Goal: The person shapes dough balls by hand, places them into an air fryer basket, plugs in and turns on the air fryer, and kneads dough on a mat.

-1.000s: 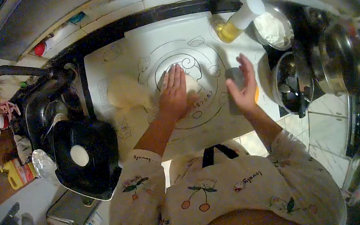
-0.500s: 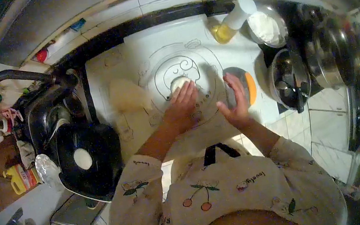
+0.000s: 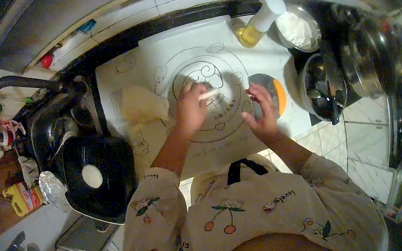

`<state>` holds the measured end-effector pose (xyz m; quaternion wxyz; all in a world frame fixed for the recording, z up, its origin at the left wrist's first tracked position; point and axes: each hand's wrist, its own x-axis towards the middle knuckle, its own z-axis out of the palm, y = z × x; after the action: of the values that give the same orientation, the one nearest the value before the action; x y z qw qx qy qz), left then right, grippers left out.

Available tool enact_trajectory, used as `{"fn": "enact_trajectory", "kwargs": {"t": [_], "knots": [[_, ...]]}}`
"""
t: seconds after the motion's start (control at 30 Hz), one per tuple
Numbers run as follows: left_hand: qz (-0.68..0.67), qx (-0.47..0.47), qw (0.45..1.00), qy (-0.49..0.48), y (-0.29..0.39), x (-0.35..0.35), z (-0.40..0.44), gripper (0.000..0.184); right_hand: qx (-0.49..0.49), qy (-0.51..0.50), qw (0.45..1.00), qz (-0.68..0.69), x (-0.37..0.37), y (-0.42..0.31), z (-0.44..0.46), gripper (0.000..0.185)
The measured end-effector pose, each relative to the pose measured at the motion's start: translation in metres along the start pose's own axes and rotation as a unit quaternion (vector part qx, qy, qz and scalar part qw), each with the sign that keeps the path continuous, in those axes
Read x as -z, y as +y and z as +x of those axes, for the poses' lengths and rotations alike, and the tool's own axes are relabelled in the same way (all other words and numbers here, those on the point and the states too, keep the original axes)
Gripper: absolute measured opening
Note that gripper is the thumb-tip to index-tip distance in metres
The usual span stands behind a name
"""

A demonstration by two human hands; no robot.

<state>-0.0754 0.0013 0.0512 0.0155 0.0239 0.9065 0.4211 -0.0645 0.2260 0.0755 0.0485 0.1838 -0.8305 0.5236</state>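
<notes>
My left hand (image 3: 191, 110) is closed on a small flattened round of dough (image 3: 211, 93), held tilted over the middle of the printed white baking mat (image 3: 240, 148). The dough's edge sticks out past my fingertips. Just to the right, my right hand (image 3: 265, 117) is open with fingers apart and nothing in it. It partly covers a dough scraper (image 3: 280, 96) with an orange edge; whether it touches the scraper I cannot tell. A larger pale lump of dough (image 3: 142, 103) rests on the mat's left side.
Left of the mat is a black basket (image 3: 108, 195) holding a white dough round (image 3: 92, 176), with foil (image 3: 53, 190) beside it. An oil bottle (image 3: 254, 30) and a bowl of flour (image 3: 297, 30) stand back right. A pan (image 3: 319, 80) and pots (image 3: 370, 61) are farther right.
My left hand has gone from lying flat over the dough on the mat to gripping it, tilted on edge. My right hand stays nearly in place, its fingers a little more bent.
</notes>
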Motion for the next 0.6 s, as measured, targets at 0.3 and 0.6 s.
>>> {"fn": "enact_trajectory", "kwargs": {"t": [0.3, 0.6], "knots": [[0.216, -0.162, 0.962, 0.046, -0.014, -0.018, -0.035, 0.08, 0.04, 0.012, 0.999, -0.008, 0.003, 0.013, -0.011, 0.059], [0.197, -0.171, 0.965, -0.036, 0.006, -0.034, -0.009, 0.089, 0.051, -0.048, 0.997, -0.009, -0.009, 0.005, 0.004, 0.064]]}}
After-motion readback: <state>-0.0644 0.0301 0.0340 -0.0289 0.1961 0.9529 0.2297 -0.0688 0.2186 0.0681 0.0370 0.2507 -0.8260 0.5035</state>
